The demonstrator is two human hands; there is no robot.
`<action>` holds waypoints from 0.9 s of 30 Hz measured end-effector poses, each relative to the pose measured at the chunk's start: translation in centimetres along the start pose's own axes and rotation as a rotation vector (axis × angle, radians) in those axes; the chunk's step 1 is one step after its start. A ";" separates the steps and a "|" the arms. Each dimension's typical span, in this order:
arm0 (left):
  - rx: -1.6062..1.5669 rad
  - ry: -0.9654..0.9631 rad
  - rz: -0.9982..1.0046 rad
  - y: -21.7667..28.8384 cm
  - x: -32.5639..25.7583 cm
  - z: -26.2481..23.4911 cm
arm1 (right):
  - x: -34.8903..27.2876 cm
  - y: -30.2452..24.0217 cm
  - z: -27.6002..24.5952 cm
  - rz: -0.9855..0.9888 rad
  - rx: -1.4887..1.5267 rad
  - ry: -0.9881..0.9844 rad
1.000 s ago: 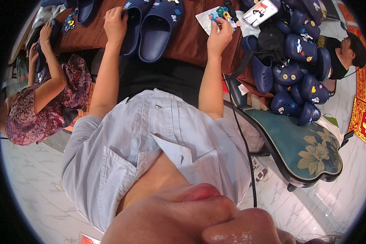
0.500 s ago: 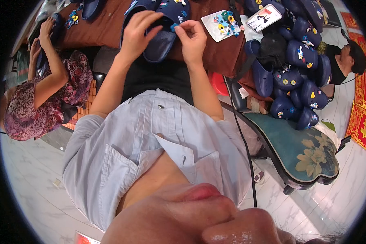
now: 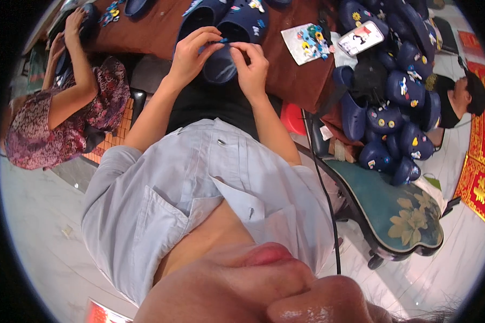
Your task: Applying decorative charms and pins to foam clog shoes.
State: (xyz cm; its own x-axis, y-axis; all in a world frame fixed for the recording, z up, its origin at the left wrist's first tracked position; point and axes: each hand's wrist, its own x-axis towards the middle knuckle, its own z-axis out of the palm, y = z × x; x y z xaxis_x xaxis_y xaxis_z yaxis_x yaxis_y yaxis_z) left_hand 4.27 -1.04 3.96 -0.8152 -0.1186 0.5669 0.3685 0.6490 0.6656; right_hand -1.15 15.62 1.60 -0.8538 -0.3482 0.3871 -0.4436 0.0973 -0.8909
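Observation:
Just over the heel of a navy clog [image 3: 219, 71], my two hands come together at a small blue shoe charm [image 3: 223, 40]. My left hand [image 3: 193, 56] pinches it from the left, with the thumb and fingers nearly straight. From the other side my right hand [image 3: 251, 65] closes its thumb and forefinger on it; the fingertips partly hide the piece. Colourful charms [image 3: 248, 7] are fixed to the clog's upper. A second navy clog [image 3: 199, 20] lies beside it on the left, partly behind my left hand.
Loose charms [image 3: 313, 42] lie on a white sheet [image 3: 292, 47] at the right, next to a lit phone [image 3: 361, 39]. Decorated navy clogs [image 3: 385, 118] are heaped on the right by a teal-cushioned chair [image 3: 382, 199]. A co-worker [image 3: 64, 113] sits at the left, another person [image 3: 458, 97] far right.
My left hand has moved right and inward, and its fingertips now meet the blue charm that my right hand held. The view has shifted slightly.

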 end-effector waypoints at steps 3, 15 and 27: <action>-0.029 0.120 -0.115 -1.2 1.0 -0.6 | -0.3 1.2 0.0 -0.308 -0.257 0.066; 0.143 0.149 -0.062 -6.2 6.2 1.5 | -1.5 4.0 -0.2 -0.507 -0.548 -0.054; 0.098 0.056 -0.208 -2.6 8.9 0.9 | -1.7 5.0 -4.1 -0.430 -0.473 0.084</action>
State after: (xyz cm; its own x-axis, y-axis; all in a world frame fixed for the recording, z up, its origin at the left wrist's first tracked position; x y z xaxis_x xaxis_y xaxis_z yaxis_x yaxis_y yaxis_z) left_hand -4.41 -3.11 6.83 -0.8420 -0.2970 0.4503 0.1481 0.6755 0.7223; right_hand -3.05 20.53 -2.58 -0.5829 -0.3754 0.7207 -0.8069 0.3722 -0.4587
